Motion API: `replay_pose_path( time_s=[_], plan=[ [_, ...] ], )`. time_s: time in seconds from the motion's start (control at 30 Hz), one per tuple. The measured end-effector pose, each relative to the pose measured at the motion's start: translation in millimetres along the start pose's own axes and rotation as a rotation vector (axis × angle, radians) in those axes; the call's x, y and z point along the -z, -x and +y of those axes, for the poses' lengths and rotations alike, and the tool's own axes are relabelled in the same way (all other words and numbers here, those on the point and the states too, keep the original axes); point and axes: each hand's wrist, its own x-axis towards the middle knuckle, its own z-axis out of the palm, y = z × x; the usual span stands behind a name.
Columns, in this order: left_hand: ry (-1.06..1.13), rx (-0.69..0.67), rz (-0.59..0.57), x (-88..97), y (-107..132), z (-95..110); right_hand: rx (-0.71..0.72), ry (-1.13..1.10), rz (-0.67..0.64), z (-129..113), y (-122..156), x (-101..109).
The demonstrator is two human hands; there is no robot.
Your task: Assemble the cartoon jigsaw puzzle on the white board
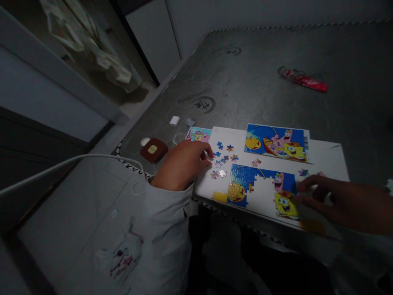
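My left hand (186, 163) rests at the left edge of a white board (327, 157), its thumb and index finger apart with nothing visible between them. Just right of it lie several loose jigsaw pieces (234, 158). A partly assembled cartoon jigsaw puzzle (242, 175) sits on the front of the board, with a white gap in its middle. My right hand (340, 200) is at the puzzle's right side, thumb and fingers parted, fingertips close to its edge. Behind the puzzle lies a picture card (278, 142) showing the same cartoon scene. More loose pieces (303, 172) lie near my right hand.
On the dark table (254, 98) are a red wrapper (307, 80), a brown case (153, 150), a small white block (175, 121) and a clear round lid (190, 122). A white cable (104, 155) crosses at left. A plastic bag (123, 256) lies on the floor.
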Motion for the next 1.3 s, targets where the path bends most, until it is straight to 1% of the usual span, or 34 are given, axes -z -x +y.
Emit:
replay_pose_path(
  time_s=[0.07,0.17,0.27,0.37,0.5,0.6,0.73,0.8,0.9,0.97,1.1,1.2,1.3],
  plan=[
    [-0.017,-0.023,0.001,-1.0,2.2,7.5,-0.002,0.027,-0.003,-7.1,3.0,1.2],
    [-0.069,0.016,0.043,-4.6,7.2,22.9,0.008,0.035,0.003,-14.0,7.0,3.7],
    [-0.117,0.061,0.055,-11.7,9.5,36.0,-0.014,0.045,0.007,-14.0,7.8,6.2],
    [-0.152,0.076,0.048,-19.7,6.6,41.6,-0.052,0.059,0.006,-10.0,6.1,7.0],
    [-0.155,0.082,0.027,-25.7,-0.9,40.2,-0.052,0.058,-0.002,-8.7,7.0,8.2],
    [-0.130,0.098,0.002,-26.6,-5.6,37.6,-0.070,0.080,-0.006,-12.9,11.5,11.5],
    [-0.103,0.096,-0.032,-26.4,-8.6,35.1,-0.064,0.092,-0.044,-16.7,15.1,14.7],
    [-0.101,0.076,-0.041,-25.3,-8.0,34.1,-0.068,0.088,-0.053,-15.7,14.8,14.2],
    [-0.080,0.011,-0.054,-20.6,-4.6,33.1,-0.087,0.091,-0.038,-11.3,12.9,11.2],
    [-0.052,-0.007,-0.039,-15.4,-2.0,32.9,-0.089,0.100,-0.026,-7.8,11.6,9.0],
    [0.051,-0.017,0.024,-6.0,0.5,31.7,-0.081,0.119,-0.048,-5.1,10.8,8.3],
    [0.158,-0.082,0.073,-5.0,0.0,29.3,-0.101,0.118,-0.068,-8.1,12.0,11.2],
    [0.275,-0.128,0.104,-7.0,0.1,28.9,-0.090,0.114,-0.044,-10.3,12.8,13.2]
  ],
)
